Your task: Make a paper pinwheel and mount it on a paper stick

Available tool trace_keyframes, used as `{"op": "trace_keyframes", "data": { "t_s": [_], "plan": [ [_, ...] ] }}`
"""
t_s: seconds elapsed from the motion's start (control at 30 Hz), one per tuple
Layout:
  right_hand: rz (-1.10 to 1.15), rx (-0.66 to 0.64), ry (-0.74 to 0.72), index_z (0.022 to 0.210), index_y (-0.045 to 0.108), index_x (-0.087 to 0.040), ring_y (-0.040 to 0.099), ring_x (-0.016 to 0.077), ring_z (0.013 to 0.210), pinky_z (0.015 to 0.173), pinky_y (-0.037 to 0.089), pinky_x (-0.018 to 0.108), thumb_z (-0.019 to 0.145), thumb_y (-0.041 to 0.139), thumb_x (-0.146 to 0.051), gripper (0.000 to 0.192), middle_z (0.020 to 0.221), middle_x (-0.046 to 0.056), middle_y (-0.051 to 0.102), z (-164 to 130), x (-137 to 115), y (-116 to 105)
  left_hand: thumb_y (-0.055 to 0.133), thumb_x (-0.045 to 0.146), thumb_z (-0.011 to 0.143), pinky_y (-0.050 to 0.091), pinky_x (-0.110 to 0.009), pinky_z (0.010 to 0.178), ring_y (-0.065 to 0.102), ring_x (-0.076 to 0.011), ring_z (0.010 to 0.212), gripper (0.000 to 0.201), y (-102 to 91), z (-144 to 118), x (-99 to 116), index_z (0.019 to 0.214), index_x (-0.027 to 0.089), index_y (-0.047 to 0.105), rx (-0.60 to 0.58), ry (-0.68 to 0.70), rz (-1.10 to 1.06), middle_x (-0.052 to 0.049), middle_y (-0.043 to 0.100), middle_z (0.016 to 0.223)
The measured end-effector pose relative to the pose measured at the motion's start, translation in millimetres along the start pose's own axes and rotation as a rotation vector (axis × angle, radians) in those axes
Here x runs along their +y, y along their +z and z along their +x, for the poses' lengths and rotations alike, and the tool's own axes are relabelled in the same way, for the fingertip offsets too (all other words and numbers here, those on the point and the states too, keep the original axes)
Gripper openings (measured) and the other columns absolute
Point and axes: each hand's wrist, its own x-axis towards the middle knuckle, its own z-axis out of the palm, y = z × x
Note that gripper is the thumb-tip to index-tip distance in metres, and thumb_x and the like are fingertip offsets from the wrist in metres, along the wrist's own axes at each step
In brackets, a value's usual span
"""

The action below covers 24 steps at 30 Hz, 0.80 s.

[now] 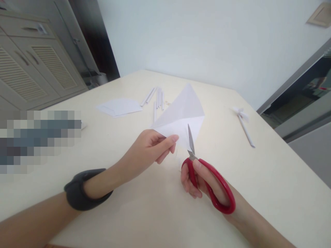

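Note:
Between the thumb and fingers of my left hand (157, 146) is a creased white sheet of paper (184, 110), held up above the table by its near edge. A dark band circles my left wrist. My right hand (196, 179) grips red-handled scissors (219, 187), thumb through one loop and fingers around the other. The scissor blades are spread, one of them lying across the front of the paper near its right lower edge. Whether the paper sits between the blades I cannot tell.
On the cream table (258, 193), white sheets (120, 106) lie at the back left, beside several rolled paper tubes (159, 98). To the right lies a paper tube (247, 131) with a white frilled top. A wall (193, 41) rises behind; a cabinet (38, 58) stands far left.

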Motion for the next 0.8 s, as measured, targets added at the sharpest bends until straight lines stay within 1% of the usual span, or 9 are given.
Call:
{"op": "trace_keyframes", "data": {
  "t_s": [0.13,0.2,0.37,0.53,0.8],
  "plan": [
    [-0.024,0.000,0.003,0.078,0.062,-0.016,0.038,0.0099,0.053,0.058,0.031,0.026,0.094,0.037,-0.043,0.040,0.056,-0.002,0.045,0,-3,1,0.044,0.040,0.087,0.034,-0.021,0.049,0.039,-0.0089,0.042,0.047,1.2,1,-5,0.046,0.018,0.047,0.028,0.039,-0.004,0.004,0.040,0.038],
    [-0.030,0.005,-0.001,0.077,0.062,-0.016,0.038,0.0096,0.052,0.058,0.032,0.026,0.094,0.037,-0.043,0.040,0.054,-0.003,0.044,1,-3,1,0.044,0.040,0.087,0.034,-0.021,0.050,0.039,-0.0088,0.042,0.046,1.5,1,-8,0.047,0.018,0.048,0.021,0.033,-0.002,0.004,0.040,0.038],
    [-0.048,-0.004,-0.008,0.077,0.061,-0.015,0.038,0.0094,0.051,0.055,0.032,0.026,0.092,0.040,-0.045,0.040,0.056,-0.002,0.046,3,-3,1,0.045,0.044,0.087,0.033,-0.021,0.049,0.038,-0.0079,0.042,0.049,2.5,1,-13,0.046,0.017,0.047,0.043,0.061,-0.009,0.004,0.040,0.038],
    [-0.077,0.001,0.017,0.077,0.061,-0.015,0.039,0.0091,0.050,0.056,0.033,0.026,0.093,0.039,-0.044,0.040,0.055,-0.003,0.046,3,-2,1,0.045,0.045,0.087,0.033,-0.021,0.050,0.038,-0.0080,0.042,0.048,2.9,2,-15,0.047,0.017,0.048,0.040,0.071,-0.013,0.004,0.041,0.039],
    [-0.068,-0.006,-0.011,0.076,0.061,-0.016,0.040,0.0093,0.050,0.056,0.034,0.027,0.094,0.036,-0.043,0.042,0.054,-0.003,0.045,3,2,1,0.045,0.045,0.087,0.033,-0.021,0.048,0.038,-0.0081,0.042,0.047,3.2,2,-16,0.049,0.018,0.050,0.041,0.074,-0.022,0.005,0.040,0.038]
  ]
}}
